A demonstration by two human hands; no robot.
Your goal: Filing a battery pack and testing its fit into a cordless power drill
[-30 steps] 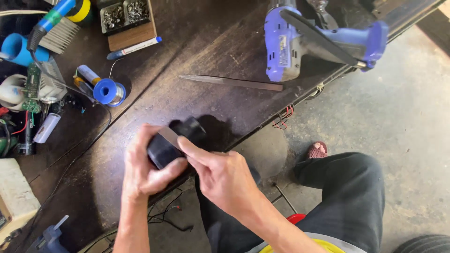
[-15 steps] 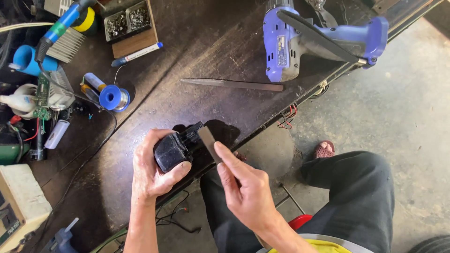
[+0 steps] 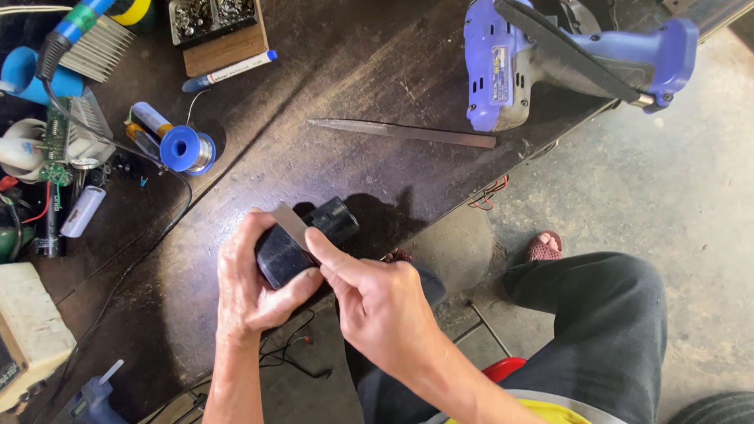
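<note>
Dark, scuffed workbench (image 3: 377, 71) here, pretty cluttered, sitting over a bare concrete floor (image 3: 675, 196) with the person's dark trouser leg and a sandalled foot showing below the edge. On the bench there's a blue cordless drill (image 3: 565, 59) lying on its side at the top right, a long flat metal file (image 3: 400, 132) below it, a spool of solder (image 3: 187, 149) on the left, a marker pen (image 3: 229, 69), and a tray of screws (image 3: 203, 17) up top. Compared with half a second ago the right hand (image 3: 377, 310) has slid back in toward the black battery pack (image 3: 302, 239), so the thin grey metal strip (image 3: 290, 225) now lies flat on top of it instead of hanging just off its right end. The left hand (image 3: 255, 286) is wrapped around the pack's near end, fingers closed on it; the right forefinger and thumb pinch and press the strip. The pack sits at the bench's front edge, long axis running diagonally, far end pointing up and to the right toward the file.
</note>
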